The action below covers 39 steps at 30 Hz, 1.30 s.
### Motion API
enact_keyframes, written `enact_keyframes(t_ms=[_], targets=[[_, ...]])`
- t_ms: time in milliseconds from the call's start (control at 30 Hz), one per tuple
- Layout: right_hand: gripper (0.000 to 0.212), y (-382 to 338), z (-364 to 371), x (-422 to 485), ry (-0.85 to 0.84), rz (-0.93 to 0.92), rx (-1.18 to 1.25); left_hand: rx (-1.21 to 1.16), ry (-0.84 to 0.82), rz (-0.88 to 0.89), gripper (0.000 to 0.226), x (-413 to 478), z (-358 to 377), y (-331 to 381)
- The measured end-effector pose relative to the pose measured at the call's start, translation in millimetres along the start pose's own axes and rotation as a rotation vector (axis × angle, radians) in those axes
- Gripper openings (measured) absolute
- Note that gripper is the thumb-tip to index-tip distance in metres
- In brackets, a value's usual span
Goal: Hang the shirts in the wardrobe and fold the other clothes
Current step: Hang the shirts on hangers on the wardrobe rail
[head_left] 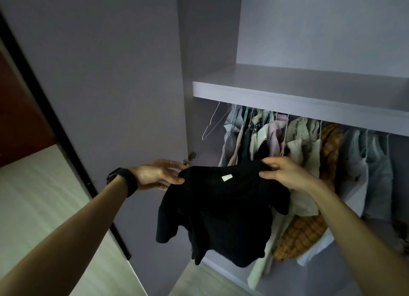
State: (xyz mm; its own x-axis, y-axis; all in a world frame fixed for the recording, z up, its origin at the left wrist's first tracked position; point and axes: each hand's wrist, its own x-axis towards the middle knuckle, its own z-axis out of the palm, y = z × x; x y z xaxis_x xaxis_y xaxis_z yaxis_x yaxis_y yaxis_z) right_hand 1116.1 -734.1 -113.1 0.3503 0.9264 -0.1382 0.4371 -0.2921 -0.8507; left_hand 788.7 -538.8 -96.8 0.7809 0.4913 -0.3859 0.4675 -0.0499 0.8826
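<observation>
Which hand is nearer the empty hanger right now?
Left. The left hand grips the black shirt below and left of the hanger; the right hand grips it farther right.

Below the one shelf (pixel 287 96), one bare hanger (pixel 211 123) is hanging beside garments (pixel 309 145) too crowded for counting; two hands, left hand (pixel 159 173) and right hand (pixel 285 173), are holding one black shirt (pixel 221 211).
</observation>
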Motion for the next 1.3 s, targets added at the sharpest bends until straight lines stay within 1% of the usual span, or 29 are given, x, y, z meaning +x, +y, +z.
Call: enact_keyframes(t_ms=[33, 67, 133, 200, 267, 333, 400, 467, 567, 633, 733, 800, 900, 967, 1067, 1133, 1233, 1300], targets=[[0.036, 3, 4, 0, 0.008, -0.019, -0.043, 0.044, 0.054, 0.023, 0.058, -2, -1, -1], [0.036, 2, 10, -1, 0.013, -0.023, -0.05, 0.087, 0.117, 0.045, 0.048, -5, -2, -1], [0.028, -6, 19, -5, 0.042, -0.058, -0.059, 0.166, 0.223, 0.085, 0.024, -7, -2, 2], [0.022, -18, 26, -7, 0.062, -0.107, -0.053, 0.276, 0.305, 0.141, 0.013, -9, 1, 5], [0.019, -32, 38, -7, 0.059, -0.158, -0.043, 0.348, 0.378, 0.204, 0.012, -10, 3, 6], [0.02, -44, 49, -8, 0.043, -0.213, -0.046, 0.323, 0.41, 0.26, 0.01, -8, 8, 6], [0.023, -54, 60, -5, 0.028, -0.262, -0.024, 0.233, 0.377, 0.336, 0.012, -5, 13, 8], [0.026, -67, 68, -3, 0.004, -0.293, -0.024, 0.189, 0.318, 0.399, 0.018, -2, 21, 11], [0.027, -80, 81, 2, 0.0, -0.324, -0.039, 0.267, 0.254, 0.433, 0.034, 3, 29, 14], [0.024, -82, 89, 5, 0.041, -0.333, -0.02, 0.338, 0.249, 0.472, 0.037, 5, 31, 16], [0.021, -83, 97, 8, 0.104, -0.313, 0.035, 0.376, 0.324, 0.507, 0.026, 11, 26, 13], [0.019, -82, 101, 9, 0.125, -0.311, 0.03, 0.413, 0.383, 0.524, 0.019, 15, 24, 10], [0.019, -81, 109, 14, 0.144, -0.315, 0.017, 0.475, 0.443, 0.571, 0.019, 25, 21, 1], [0.018, -78, 112, 16, 0.15, -0.306, 0.024, 0.537, 0.471, 0.565, 0.019, 28, 18, -3], [0.018, -70, 114, 23, 0.177, -0.296, 0.003, 0.706, 0.539, 0.572, 0.019, 31, 13, -2], [0.017, -65, 114, 34, 0.223, -0.28, -0.012, 0.876, 0.59, 0.551, 0.026, 35, 6, 2], [0.014, -56, 110, 62, 0.278, -0.225, -0.052, 1.18, 0.674, 0.44, 0.037, 43, -7, 10], [0.017, -53, 104, 88, 0.27, -0.189, -0.104, 1.391, 0.712, 0.325, 0.04, 48, -14, 15]])
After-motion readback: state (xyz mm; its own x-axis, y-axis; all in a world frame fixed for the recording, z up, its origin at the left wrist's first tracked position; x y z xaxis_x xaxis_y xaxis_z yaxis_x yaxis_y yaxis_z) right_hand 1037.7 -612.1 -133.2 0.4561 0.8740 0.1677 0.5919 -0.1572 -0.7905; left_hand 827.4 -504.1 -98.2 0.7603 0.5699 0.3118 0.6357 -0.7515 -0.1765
